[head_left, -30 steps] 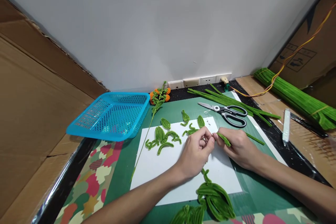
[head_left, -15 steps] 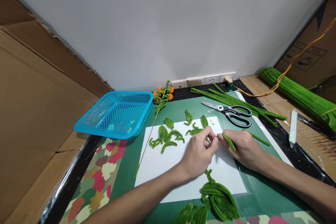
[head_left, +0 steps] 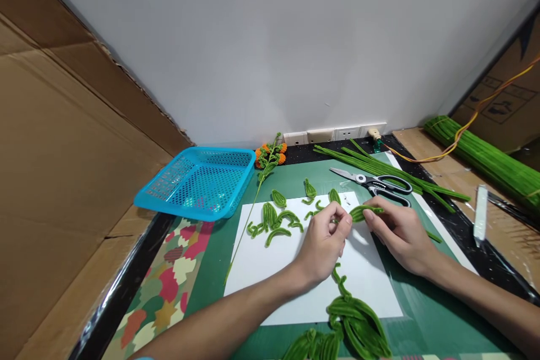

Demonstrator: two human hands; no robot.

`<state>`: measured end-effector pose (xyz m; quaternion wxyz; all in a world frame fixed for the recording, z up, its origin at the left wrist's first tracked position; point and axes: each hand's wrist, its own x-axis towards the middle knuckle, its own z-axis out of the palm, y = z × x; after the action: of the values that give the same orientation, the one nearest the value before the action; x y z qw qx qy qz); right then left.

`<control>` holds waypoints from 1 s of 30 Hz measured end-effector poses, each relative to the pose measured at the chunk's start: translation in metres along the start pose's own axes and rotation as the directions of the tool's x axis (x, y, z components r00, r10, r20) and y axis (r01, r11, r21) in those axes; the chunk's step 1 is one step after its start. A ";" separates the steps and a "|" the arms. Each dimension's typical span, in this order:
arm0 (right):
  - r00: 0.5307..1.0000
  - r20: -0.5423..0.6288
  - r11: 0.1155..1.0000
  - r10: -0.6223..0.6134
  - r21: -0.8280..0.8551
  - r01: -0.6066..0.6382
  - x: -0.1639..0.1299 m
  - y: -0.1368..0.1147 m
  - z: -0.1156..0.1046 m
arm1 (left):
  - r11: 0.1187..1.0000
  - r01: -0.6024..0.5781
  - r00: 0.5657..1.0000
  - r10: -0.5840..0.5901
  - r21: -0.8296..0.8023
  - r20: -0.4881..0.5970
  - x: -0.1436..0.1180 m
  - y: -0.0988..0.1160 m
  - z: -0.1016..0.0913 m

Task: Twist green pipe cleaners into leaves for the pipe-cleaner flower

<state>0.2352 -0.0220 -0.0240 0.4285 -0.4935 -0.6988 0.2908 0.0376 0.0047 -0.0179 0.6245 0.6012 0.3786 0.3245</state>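
A small leaf shape of green pipe cleaner point(head_left: 358, 214) spans the gap between my two hands above the white paper point(head_left: 304, 287). My left hand point(head_left: 323, 242) pinches its left tip between thumb and forefinger. At the other end, the thumb and fingers of my right hand point(head_left: 399, 233) hold the leaf from both sides. Left of my hands, several small green leaves and curled pieces point(head_left: 270, 216) lie on the paper. Larger leaf bundles point(head_left: 358, 323) rest near the front edge, below my hands. Scissors point(head_left: 371, 181) lie just beyond my right hand.
A blue plastic basket point(head_left: 198, 183) stands at the left. One long green stem point(head_left: 248, 214) lies near orange flowers point(head_left: 282, 149). Loose green pipe cleaners point(head_left: 379, 164) lie behind the scissors. On the right are a thick green bundle point(head_left: 485, 154), a white-handled tool point(head_left: 480, 215) and a yellow-orange cable point(head_left: 468, 115).
My right hand has opened its grip somewhat and turned, so the leaf now lies level between both hands. My left hand keeps its pinch. The whole view has shifted slightly.
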 end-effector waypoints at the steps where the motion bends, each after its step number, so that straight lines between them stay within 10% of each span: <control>1: 1.000 -0.010 0.999 0.023 0.022 -0.023 0.000 0.000 0.000 | 1.000 -0.004 1.000 0.004 -0.007 0.003 0.000 0.000 0.000; 30: 0.978 -0.161 0.976 -0.135 -0.193 0.103 0.001 0.000 0.002 | 0.977 -0.016 0.997 0.000 0.215 0.075 0.004 0.005 0.001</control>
<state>0.2332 -0.0212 -0.0251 0.4570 -0.5114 -0.7111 0.1547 0.0404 0.0076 -0.0133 0.5681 0.6784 0.3855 0.2617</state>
